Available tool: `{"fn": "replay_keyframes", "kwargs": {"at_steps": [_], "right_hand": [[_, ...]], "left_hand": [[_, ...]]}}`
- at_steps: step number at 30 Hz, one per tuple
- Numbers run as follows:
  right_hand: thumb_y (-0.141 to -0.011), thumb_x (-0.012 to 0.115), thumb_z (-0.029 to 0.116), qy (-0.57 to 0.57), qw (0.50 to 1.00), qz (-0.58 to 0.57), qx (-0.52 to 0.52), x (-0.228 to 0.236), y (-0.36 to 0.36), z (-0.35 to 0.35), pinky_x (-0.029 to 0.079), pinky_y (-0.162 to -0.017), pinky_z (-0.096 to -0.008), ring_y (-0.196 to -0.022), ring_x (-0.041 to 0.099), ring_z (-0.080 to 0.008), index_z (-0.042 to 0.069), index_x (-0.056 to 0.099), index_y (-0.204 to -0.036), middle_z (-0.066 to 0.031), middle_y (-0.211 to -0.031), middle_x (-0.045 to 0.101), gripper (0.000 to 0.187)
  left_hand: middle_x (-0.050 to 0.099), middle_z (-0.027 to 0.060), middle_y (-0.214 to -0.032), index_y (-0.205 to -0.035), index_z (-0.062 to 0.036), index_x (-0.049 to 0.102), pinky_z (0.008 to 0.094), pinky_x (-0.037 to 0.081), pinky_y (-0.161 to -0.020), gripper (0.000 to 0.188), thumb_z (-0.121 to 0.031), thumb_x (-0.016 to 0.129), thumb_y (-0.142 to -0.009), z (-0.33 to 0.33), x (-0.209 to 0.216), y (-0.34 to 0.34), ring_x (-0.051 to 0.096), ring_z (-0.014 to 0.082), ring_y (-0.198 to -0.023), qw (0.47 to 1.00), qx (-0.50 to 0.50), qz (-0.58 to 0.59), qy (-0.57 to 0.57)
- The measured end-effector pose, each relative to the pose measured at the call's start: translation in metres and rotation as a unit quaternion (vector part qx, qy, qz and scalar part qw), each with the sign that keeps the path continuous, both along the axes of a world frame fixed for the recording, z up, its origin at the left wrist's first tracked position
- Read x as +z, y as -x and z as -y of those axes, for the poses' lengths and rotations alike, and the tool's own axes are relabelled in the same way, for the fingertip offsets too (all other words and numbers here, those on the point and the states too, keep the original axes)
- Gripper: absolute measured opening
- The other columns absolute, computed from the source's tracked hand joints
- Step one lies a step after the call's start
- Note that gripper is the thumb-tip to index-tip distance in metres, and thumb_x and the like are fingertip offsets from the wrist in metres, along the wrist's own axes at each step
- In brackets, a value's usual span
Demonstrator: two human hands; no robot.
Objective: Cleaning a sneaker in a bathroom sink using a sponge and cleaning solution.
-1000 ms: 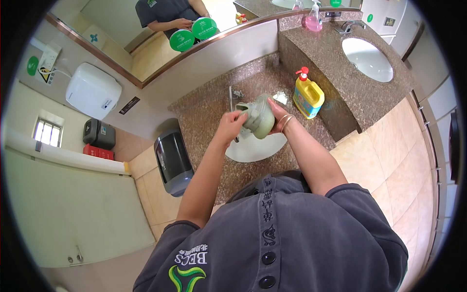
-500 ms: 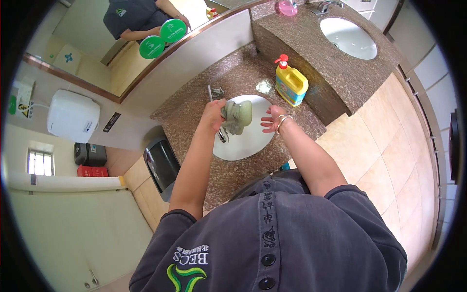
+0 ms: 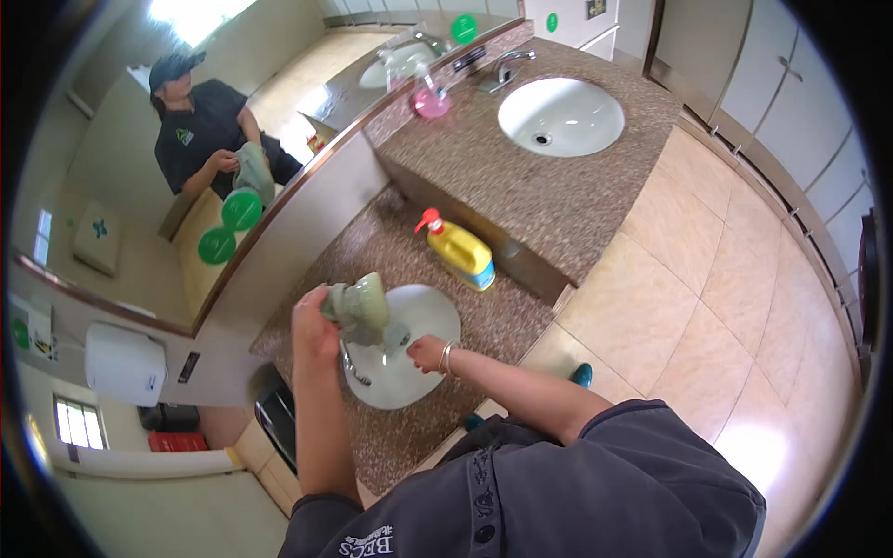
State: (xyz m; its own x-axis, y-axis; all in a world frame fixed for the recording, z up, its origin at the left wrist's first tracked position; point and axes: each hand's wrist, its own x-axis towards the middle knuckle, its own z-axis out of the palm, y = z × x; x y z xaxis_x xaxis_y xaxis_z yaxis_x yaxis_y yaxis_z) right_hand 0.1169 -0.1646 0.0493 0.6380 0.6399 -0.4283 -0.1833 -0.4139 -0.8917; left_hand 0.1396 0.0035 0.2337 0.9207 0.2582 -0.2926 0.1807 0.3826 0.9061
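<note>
A damp-looking, pale grey-green cloth (image 3: 363,309), bunched and rounded at one end, is gripped in my left hand (image 3: 314,325) over the left part of the white basin (image 3: 439,316). My right hand (image 3: 428,354), with bangles at the wrist, hovers over the basin's right side, apart from the cloth. Its fingers are curled in, and I see nothing in them. Below the cloth, a chrome tap (image 3: 354,369) reaches over the basin. On the counter beyond the basin stands a yellow pump bottle (image 3: 461,253) with a red top.
A raised stone counter (image 3: 446,153) at the right holds a second basin (image 3: 577,116), its tap (image 3: 502,71) and a bottle of pink liquid (image 3: 431,102). A mirror (image 3: 298,102) runs along the wall. A white wall-mounted box (image 3: 126,368) and a dark bin (image 3: 273,418) are at the left.
The view has swung toward the right-hand counter. My right hand's fingers, spread before, are now curled in. My left hand still grips the cloth above the basin.
</note>
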Motion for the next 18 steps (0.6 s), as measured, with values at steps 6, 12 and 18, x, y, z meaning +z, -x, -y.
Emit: {"fn": "replay_keyframes", "kwargs": {"at_steps": [6,12,18], "right_hand": [[-0.084,0.054,0.026,-0.157,0.986,-0.021,-0.06,0.121,-0.025,0.121,0.05,-0.058,-0.0321,-0.065,0.062,-0.0176,0.0,0.065,-0.085,-0.0086,-0.074,0.065,0.027],[-0.091,0.051,0.033,-0.197,0.978,0.024,-0.062,0.192,-0.079,0.258,0.049,-0.062,-0.0262,-0.077,0.062,-0.0117,0.002,0.061,-0.107,-0.005,-0.087,0.065,0.036],[-0.09,0.052,0.025,-0.251,0.955,-0.011,-0.155,0.203,-0.107,0.359,0.049,-0.062,-0.0274,-0.072,0.062,-0.0142,0.0,0.063,-0.103,-0.0075,-0.084,0.066,0.031]], "left_hand": [[0.063,0.0073,-0.089,-0.092,-0.0022,0.06,0.0285,0.049,-0.076,0.009,-0.007,0.055,-0.086,0.116,0.143,-0.034,0.062,0.0167,-0.085,0.982,-0.017,0.148,-0.115],[0.065,0.0091,-0.095,-0.097,-0.002,0.06,0.032,0.05,-0.081,0.012,-0.007,0.054,-0.087,0.23,0.23,-0.101,0.063,0.0193,-0.087,0.977,-0.12,0.174,-0.038],[0.062,0.0129,-0.102,-0.109,0.0018,0.049,0.0395,0.049,-0.088,0.024,-0.004,0.054,-0.087,0.337,0.238,-0.198,0.063,0.0256,-0.092,0.955,-0.256,0.139,0.055]]}}
